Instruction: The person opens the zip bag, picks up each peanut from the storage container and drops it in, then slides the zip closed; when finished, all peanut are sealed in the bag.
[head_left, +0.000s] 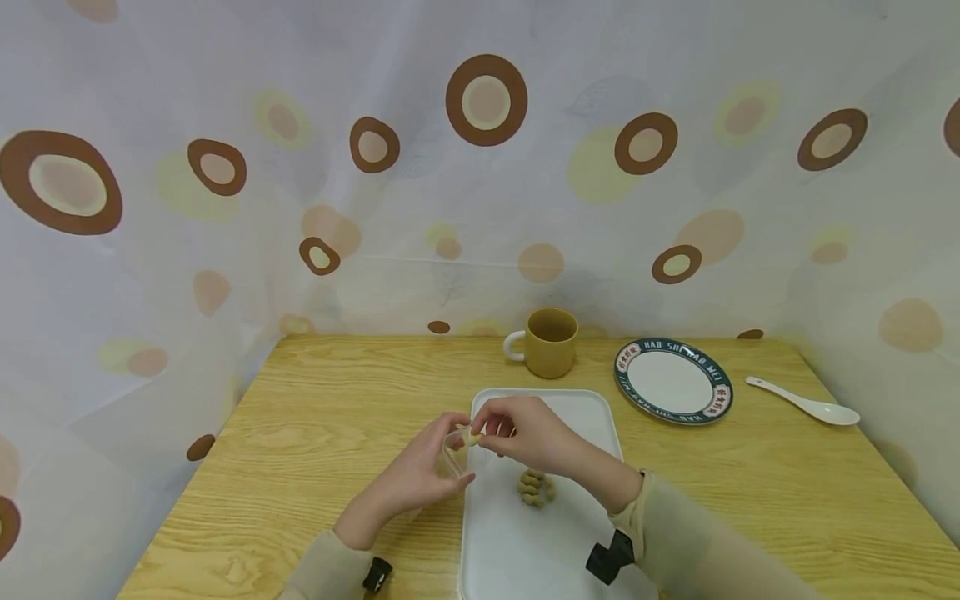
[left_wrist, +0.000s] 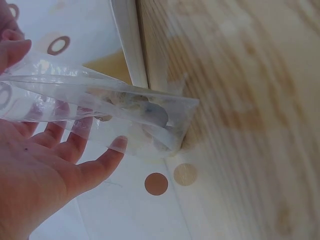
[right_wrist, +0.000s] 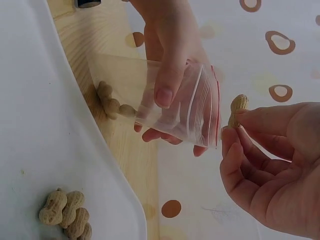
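My left hand (head_left: 416,473) holds a clear zip bag (right_wrist: 197,107) with a red line along its mouth, the thumb lying across its upper side. Several peanuts (right_wrist: 111,104) lie at the bottom end of the bag. Between thumb and fingertips of my right hand (right_wrist: 280,165) is a single peanut (right_wrist: 239,107), pinched just outside the bag's mouth. Below the right hand, a small group of peanuts (head_left: 531,490) lies on a white tray (head_left: 555,554). From the left wrist view, the bag hangs beside the tray's edge, over the wood.
Behind the tray stands a yellow mug (head_left: 551,354) with a white handle. To its right are a plate (head_left: 670,381) with a dark patterned rim and a white spoon (head_left: 821,409). A spotted curtain (head_left: 480,225) encloses the wooden table (head_left: 300,433) at back and sides.
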